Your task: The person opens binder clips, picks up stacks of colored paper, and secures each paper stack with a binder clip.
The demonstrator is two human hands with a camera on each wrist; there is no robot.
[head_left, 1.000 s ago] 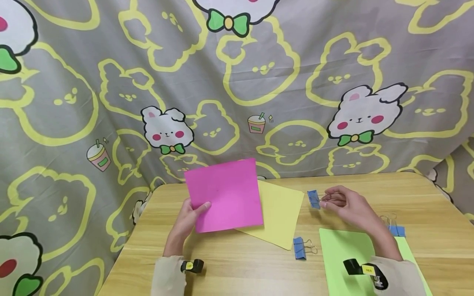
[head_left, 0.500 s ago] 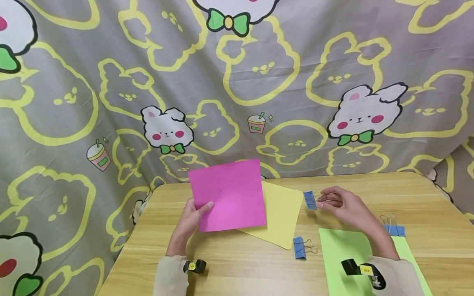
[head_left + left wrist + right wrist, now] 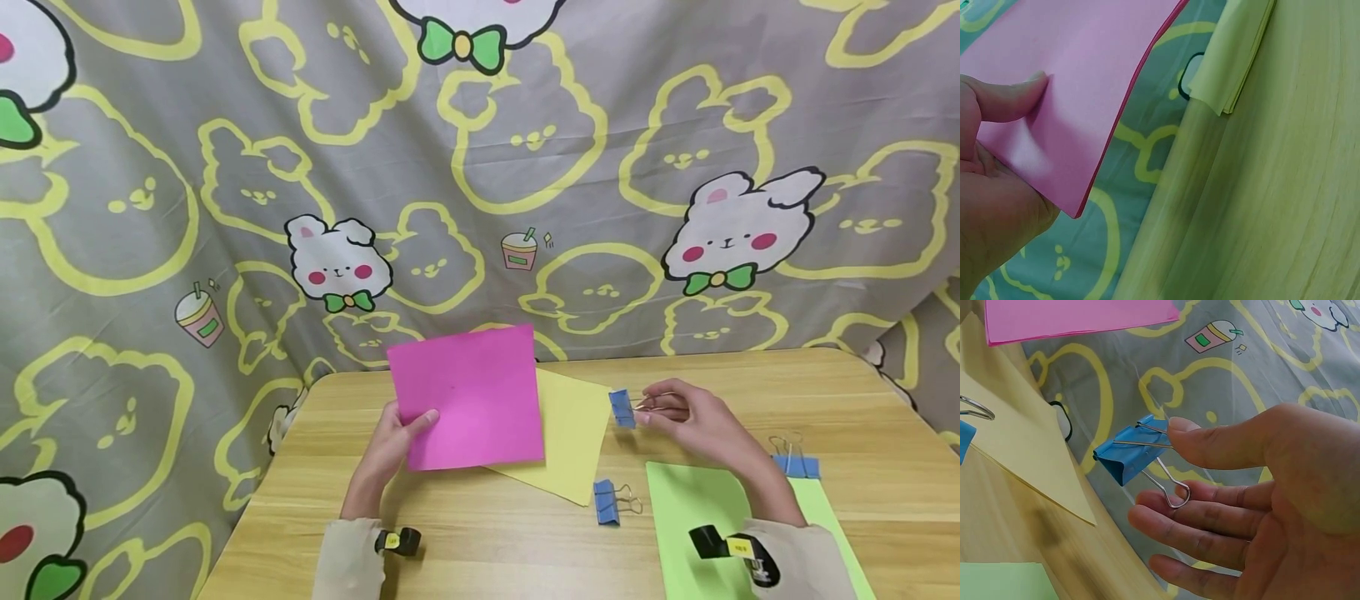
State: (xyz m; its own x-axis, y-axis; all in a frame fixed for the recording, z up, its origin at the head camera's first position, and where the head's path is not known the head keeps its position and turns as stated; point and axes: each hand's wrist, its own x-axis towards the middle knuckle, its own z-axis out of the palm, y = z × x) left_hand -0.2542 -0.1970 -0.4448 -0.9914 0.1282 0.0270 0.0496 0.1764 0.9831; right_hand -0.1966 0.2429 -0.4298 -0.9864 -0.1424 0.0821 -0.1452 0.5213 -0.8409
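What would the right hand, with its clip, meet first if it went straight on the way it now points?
Probably the facing edge of the pink paper, which the left hand holds up; the blue clip in the right hand would likely pass over the yellow paper, though depth is unclear.

Pink paper [image 3: 476,396] (tilted) is held up; right of it, a raised blue binder clip [image 3: 621,409].
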